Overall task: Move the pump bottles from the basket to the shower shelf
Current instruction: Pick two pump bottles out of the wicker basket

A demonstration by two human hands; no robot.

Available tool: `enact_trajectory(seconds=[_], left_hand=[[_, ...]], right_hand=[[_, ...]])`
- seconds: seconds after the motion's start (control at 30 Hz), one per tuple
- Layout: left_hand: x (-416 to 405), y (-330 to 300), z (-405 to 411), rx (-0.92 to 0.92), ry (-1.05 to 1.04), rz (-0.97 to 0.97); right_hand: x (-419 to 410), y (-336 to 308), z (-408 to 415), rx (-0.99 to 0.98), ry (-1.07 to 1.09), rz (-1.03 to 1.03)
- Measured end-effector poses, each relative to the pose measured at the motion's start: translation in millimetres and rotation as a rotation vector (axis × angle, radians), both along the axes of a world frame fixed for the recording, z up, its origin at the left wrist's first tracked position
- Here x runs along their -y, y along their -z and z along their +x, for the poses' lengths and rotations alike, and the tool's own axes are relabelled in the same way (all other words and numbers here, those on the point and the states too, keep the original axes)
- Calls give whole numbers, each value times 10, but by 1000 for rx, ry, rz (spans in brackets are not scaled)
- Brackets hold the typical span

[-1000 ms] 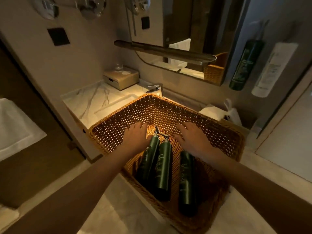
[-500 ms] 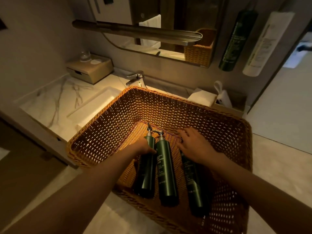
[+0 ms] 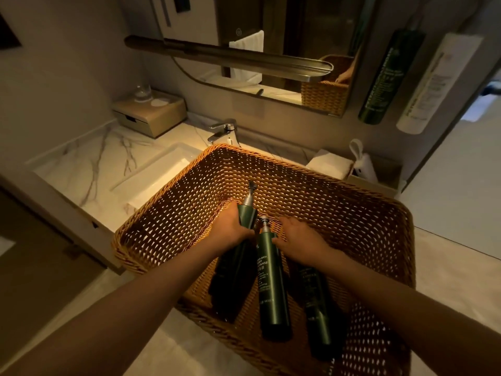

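A large woven wicker basket (image 3: 298, 165) sits in front of me and holds three dark green pump bottles lying side by side. My left hand (image 3: 229, 229) is shut around the upper part of the left pump bottle (image 3: 245, 213), whose silver pump neck tilts up off the basket floor. The middle pump bottle (image 3: 271, 289) lies flat between my hands. My right hand (image 3: 301, 240) is curled over the top of the right pump bottle (image 3: 317, 308) and hides its pump; its thumb touches the middle bottle.
Behind the basket is a marble counter with a sink (image 3: 151, 172), a faucet (image 3: 222, 130) and a beige box (image 3: 150, 114). A metal shelf (image 3: 244, 61) runs under the mirror. A green bottle (image 3: 385, 80) and a white bottle (image 3: 433, 85) hang on the right wall.
Both hands came down from open over the basket onto the bottles. My left hand closed on the left bottle and raised its pump end; my right hand settled on the right bottle's top.
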State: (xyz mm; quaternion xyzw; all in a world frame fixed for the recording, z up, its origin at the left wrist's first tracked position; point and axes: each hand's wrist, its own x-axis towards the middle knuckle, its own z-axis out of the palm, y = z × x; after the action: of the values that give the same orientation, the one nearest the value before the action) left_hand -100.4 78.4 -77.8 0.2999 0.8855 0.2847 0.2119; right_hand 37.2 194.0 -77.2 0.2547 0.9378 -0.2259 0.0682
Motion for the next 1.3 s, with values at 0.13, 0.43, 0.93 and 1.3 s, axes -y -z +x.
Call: enact_trajectory(seconds=[0.13, 0.43, 0.93, 1.3], left_hand=[[210, -232, -40, -145, -69, 207], [673, -748, -74, -290, -171, 463], [1119, -1457, 690, -392, -438, 656], [2069, -2191, 1997, -590, -776, 836]], right_hand=[[254, 189, -181, -11, 87, -82], [510, 469, -329, 104, 390, -164], [509, -914, -208, -597, -31, -454], [1342, -2086, 476, -906, -466, -815]])
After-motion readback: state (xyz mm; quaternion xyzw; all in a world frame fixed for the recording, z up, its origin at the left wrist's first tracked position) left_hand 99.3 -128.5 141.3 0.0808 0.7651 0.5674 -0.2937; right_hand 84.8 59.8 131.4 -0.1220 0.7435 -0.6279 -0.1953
